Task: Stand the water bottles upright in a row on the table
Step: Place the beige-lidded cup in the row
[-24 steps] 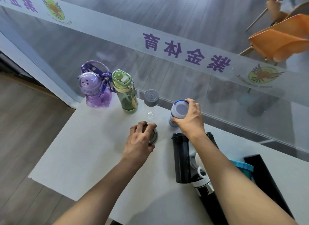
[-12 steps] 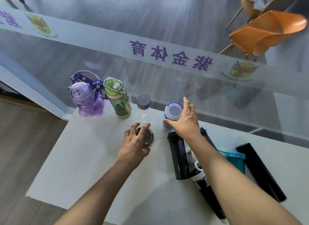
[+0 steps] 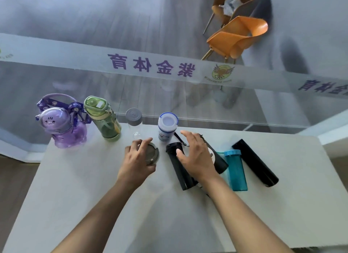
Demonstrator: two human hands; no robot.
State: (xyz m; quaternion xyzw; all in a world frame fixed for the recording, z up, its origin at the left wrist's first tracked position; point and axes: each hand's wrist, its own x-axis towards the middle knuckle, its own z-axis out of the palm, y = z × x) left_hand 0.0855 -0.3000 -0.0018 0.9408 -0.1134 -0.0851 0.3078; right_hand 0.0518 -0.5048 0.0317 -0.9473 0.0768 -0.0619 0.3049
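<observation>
Along the far edge of the white table [image 3: 94, 205] stand a purple bottle [image 3: 62, 126], a green bottle [image 3: 105, 121], a clear bottle with a grey cap [image 3: 134, 123] and a white bottle with a blue rim [image 3: 166, 127]. My left hand [image 3: 136, 162] rests on the grey round lid of a bottle [image 3: 152, 154] in front of the clear one. My right hand [image 3: 195, 156] hovers with fingers spread over a black bottle [image 3: 178, 170] that lies flat. Beside it lie another black bottle [image 3: 219, 161], a teal bottle [image 3: 235, 170] and a long black bottle [image 3: 255, 163].
A glass partition [image 3: 169, 94] with a frosted band of purple characters runs right behind the table's far edge. Orange chairs [image 3: 237, 38] stand beyond the glass. Wooden floor shows at the left.
My right hand has let go of the white bottle, which stands alone, and has dropped back over the lying black bottle. My left hand stays on the grey lid.
</observation>
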